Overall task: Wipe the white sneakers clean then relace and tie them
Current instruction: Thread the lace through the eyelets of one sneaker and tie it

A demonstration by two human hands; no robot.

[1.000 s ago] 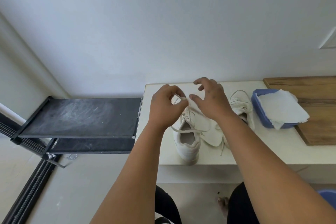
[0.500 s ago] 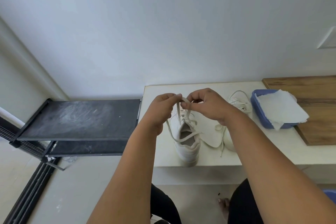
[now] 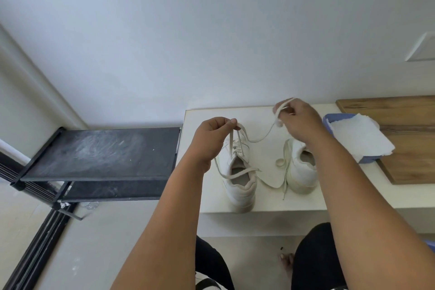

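Note:
Two white sneakers stand on a white ledge (image 3: pixel 266 205), heels toward me. Over the left sneaker (image 3: pixel 239 178), my left hand (image 3: pixel 213 139) pinches a loop of its white lace (image 3: pixel 261 138) above the tongue. My right hand (image 3: pixel 297 120) is raised to the right and grips the other part of that lace, which runs in a slack line between the hands. The right sneaker (image 3: pixel 300 169) is partly hidden under my right forearm, and its loose lace lies on the ledge between the shoes.
A blue tub (image 3: pixel 336 119) with a white paper towel (image 3: pixel 360 136) draped on it sits right of the shoes, beside a wooden board (image 3: pixel 412 146). A black rack shelf (image 3: pixel 101 152) stands left of the ledge. My knees and a bare foot (image 3: pixel 287 263) show below.
My hands were together above the left sneaker's tongue. They have drawn apart, the right hand pulling the lace up and to the right while the left hand keeps its loop.

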